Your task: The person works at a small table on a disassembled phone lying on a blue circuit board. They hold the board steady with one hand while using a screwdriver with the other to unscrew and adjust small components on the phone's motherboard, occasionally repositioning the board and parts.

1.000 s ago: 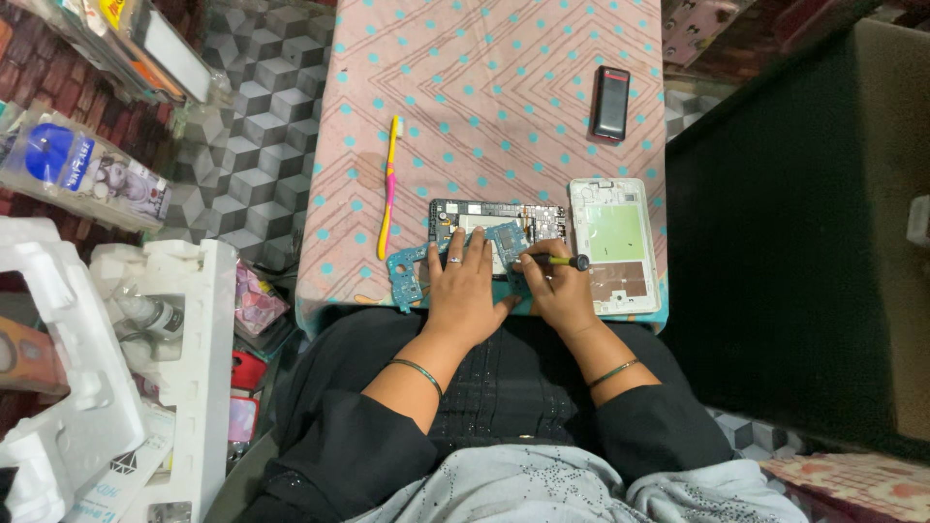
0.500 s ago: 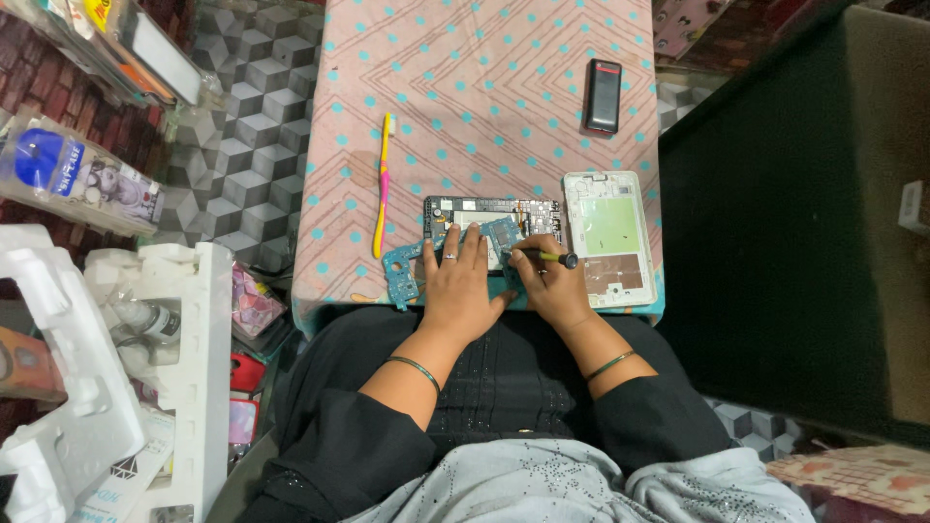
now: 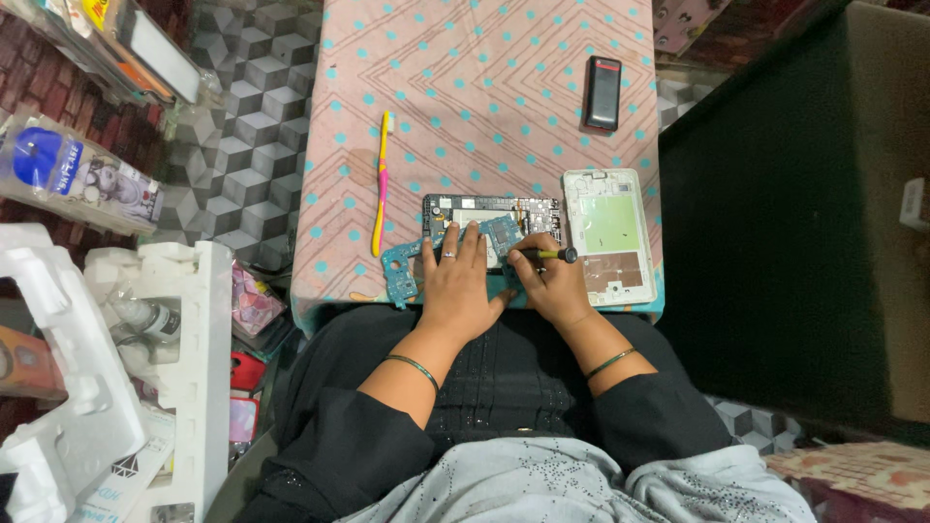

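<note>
Opened tablet body, dark frame with blue-green circuit boards showing [image 3: 489, 221], lies at the near edge of my table, just in front of my lap. My left hand [image 3: 455, 281] lies flat on it, fingers together and stretched forward, pressing the boards down. My right hand [image 3: 552, 286] is curled, pinching a thin green-handled screwdriver with a dark cap [image 3: 544, 255]; its tip points left onto the board, just beside my left fingertips.

A loose blue-green board piece [image 3: 397, 271] sticks out from under my left hand, toward the table's left. Touching the body's right side: the white plastic back cover [image 3: 610, 237], inner face up, a pale green panel in it.

Farther out on the pink zigzag cloth with teal dots [image 3: 484, 87]: a yellow-and-pink toothbrush [image 3: 381, 184] to the left, and a small black phone [image 3: 603, 93] well apart near the far right.

Floor left: white foam packing tray [image 3: 184, 320], a small clear bottle [image 3: 145, 315] lying in its recess.
</note>
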`<state>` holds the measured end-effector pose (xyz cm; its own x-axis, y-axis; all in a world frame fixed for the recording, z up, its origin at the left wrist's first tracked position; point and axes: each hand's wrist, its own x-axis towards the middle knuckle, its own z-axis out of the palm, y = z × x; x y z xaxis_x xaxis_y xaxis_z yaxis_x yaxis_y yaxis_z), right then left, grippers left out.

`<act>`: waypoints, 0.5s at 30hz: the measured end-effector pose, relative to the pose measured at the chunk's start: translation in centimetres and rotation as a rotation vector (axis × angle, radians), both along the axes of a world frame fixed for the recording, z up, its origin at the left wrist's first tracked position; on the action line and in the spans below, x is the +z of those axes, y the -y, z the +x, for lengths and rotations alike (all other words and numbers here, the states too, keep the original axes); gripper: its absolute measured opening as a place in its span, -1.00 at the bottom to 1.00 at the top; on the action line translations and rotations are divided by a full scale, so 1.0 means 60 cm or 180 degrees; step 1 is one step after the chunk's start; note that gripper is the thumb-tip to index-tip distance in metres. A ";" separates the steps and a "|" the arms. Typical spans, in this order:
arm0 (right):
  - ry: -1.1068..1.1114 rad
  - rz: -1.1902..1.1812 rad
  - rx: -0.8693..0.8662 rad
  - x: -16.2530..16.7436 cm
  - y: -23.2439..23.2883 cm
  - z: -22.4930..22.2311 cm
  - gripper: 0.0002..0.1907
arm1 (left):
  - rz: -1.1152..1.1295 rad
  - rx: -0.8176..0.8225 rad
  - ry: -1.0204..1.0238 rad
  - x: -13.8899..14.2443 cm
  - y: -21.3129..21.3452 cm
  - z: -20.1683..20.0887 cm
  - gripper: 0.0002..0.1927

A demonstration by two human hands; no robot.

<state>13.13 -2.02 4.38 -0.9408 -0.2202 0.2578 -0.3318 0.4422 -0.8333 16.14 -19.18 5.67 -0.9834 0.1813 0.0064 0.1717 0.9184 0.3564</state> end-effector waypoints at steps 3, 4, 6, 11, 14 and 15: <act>-0.0114 0.0131 -0.0035 0.001 0.000 -0.001 -0.88 | -0.0005 -0.0002 -0.0068 -0.002 -0.001 -0.002 -0.02; -0.0155 0.0156 -0.0036 0.001 0.001 0.000 -0.88 | -0.0004 -0.0004 -0.0093 -0.003 0.000 -0.002 -0.02; -0.0155 0.0118 -0.0028 0.001 0.001 0.000 -0.88 | 0.0007 0.0000 -0.0110 -0.004 -0.001 -0.001 -0.02; 0.0021 0.0046 -0.0018 -0.004 -0.001 0.001 -0.87 | 0.0011 0.0003 -0.0068 -0.005 -0.002 0.000 -0.02; 0.0077 -0.0208 0.0043 -0.007 -0.002 -0.002 -0.88 | 0.0033 0.0006 -0.0109 -0.005 -0.001 0.000 -0.02; 0.0097 -0.0166 0.0035 -0.007 -0.003 -0.002 -0.88 | 0.0010 0.0004 -0.0084 -0.005 -0.001 0.000 -0.02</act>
<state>13.02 -1.86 3.94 -0.9460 -0.2175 0.2403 -0.3104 0.3946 -0.8648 16.17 -19.09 5.40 -0.9831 0.1801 0.0330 0.1799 0.9176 0.3545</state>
